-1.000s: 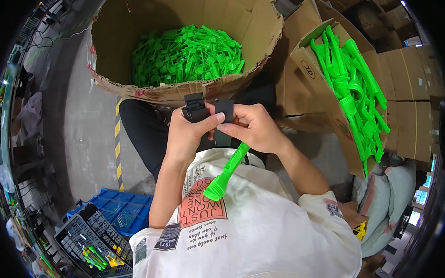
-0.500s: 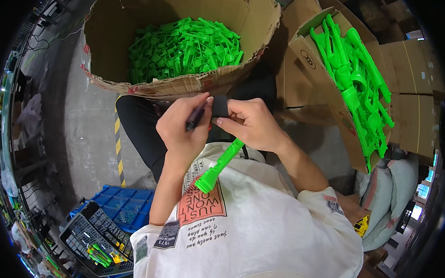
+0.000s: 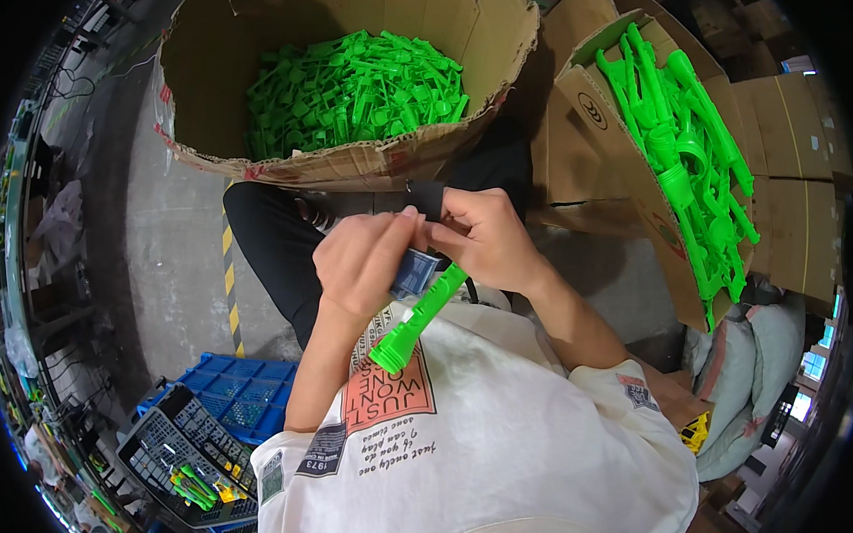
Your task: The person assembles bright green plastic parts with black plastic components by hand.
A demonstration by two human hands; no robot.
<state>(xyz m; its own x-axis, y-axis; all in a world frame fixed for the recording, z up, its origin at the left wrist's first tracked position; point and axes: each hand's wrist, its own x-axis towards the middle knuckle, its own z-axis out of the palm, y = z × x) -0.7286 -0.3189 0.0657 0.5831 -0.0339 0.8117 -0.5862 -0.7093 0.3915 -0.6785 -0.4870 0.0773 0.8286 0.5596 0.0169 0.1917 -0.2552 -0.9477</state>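
Note:
Both hands meet in front of my lap. My right hand is closed, pinching at the upper end of a green flashlight-shaped plastic casing, whose flared end hangs toward my shirt. A flat black piece sticks out beyond the right fingertips. My left hand is closed too, its fingertips touching those of the right beside the black piece. A shiny blue-grey flat item shows beneath the left hand; its kind cannot be made out. The fingers hide what lies between them.
A large cardboard box of small green plastic parts stands ahead. To the right, another box holds longer green casings. Blue crate and black crate sit at lower left. Pale sacks lie at right.
My left hand has lowered slightly and turned. The dark pen-like thing in it no longer shows, and the blue-grey flat item has come into view. The casing is nearly still.

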